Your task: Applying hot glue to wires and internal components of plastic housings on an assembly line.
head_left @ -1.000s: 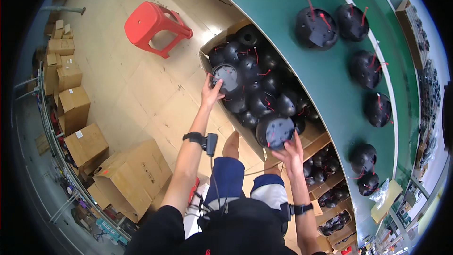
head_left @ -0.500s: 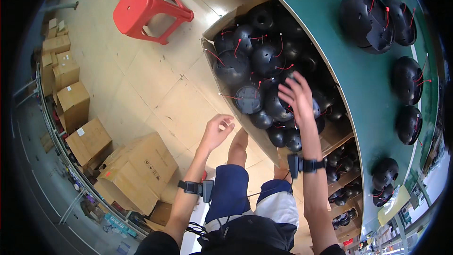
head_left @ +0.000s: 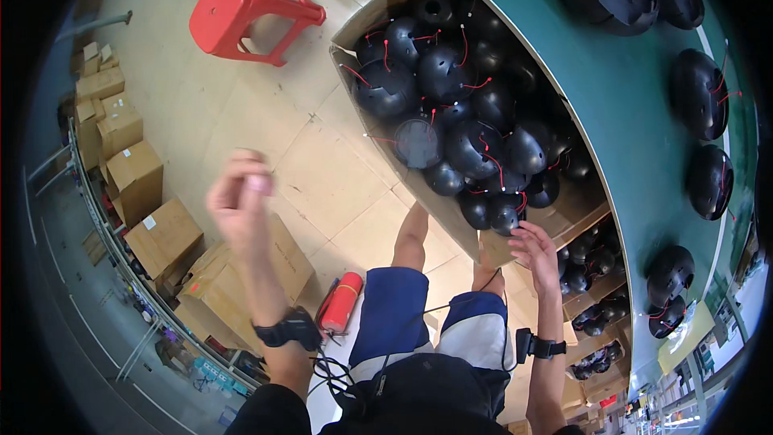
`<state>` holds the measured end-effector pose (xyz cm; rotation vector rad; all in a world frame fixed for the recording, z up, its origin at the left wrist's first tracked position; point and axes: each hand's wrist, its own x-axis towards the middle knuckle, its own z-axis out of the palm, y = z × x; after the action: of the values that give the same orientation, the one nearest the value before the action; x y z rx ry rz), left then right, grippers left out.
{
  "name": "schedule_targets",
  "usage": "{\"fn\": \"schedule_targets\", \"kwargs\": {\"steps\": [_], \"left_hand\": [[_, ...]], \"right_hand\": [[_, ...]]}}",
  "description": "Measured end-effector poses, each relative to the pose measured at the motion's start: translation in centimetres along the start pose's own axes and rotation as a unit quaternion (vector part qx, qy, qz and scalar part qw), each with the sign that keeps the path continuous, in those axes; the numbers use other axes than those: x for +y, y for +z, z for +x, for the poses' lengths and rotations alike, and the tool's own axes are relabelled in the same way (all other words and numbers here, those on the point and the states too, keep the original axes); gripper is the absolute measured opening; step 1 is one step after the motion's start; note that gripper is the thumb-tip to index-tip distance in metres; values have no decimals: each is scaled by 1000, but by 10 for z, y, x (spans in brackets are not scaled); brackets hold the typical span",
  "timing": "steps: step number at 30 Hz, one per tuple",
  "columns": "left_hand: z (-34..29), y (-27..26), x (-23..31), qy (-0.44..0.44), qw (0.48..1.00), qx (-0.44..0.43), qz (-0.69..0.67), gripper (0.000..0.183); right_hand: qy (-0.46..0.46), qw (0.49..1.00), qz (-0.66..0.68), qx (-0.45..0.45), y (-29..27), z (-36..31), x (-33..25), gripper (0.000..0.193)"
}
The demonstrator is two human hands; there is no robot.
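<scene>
My left hand [head_left: 241, 193] is raised over the floor at the left, beside the brown cartons. It is blurred, with fingers curled in toward the thumb, and I see nothing in it. My right hand [head_left: 538, 254] is at the near right corner of a large open cardboard box [head_left: 459, 221], its fingers apart and nothing in them. Closest to its fingertips lies a small round black shell [head_left: 505, 215]. Several black, dome-shaped shells [head_left: 441, 74] fill the box, many with thin red wires. One dark disc-faced shell [head_left: 419, 143] lies near the box's left wall.
A green table [head_left: 555, 24] curves along the right, bearing black shells [head_left: 699, 95] with red wires. Smaller boxes of dark parts [head_left: 592, 262] stand under its edge. A red stool [head_left: 241, 16] is at far left, cartons [head_left: 165, 234] at left, a red fire extinguisher [head_left: 342, 304] near my leg.
My left hand has swung left and away from the box. My right hand has drawn back from above the shells to the box's near corner. The whole view has shifted slightly.
</scene>
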<state>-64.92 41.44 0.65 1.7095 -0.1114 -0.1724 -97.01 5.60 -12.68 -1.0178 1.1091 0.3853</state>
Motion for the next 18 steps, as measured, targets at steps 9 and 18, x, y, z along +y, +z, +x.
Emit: {"fn": "schedule_targets", "kwargs": {"steps": [9,18], "left_hand": [[-91,-176,-188,-330,761,-21,557,31],[-105,-4,-142,-211,768,-272,540,21]], "right_hand": [[-38,999,-26,3,-24,-46,1,38],[-75,984,25,157,-154,-169,40,36]]}}
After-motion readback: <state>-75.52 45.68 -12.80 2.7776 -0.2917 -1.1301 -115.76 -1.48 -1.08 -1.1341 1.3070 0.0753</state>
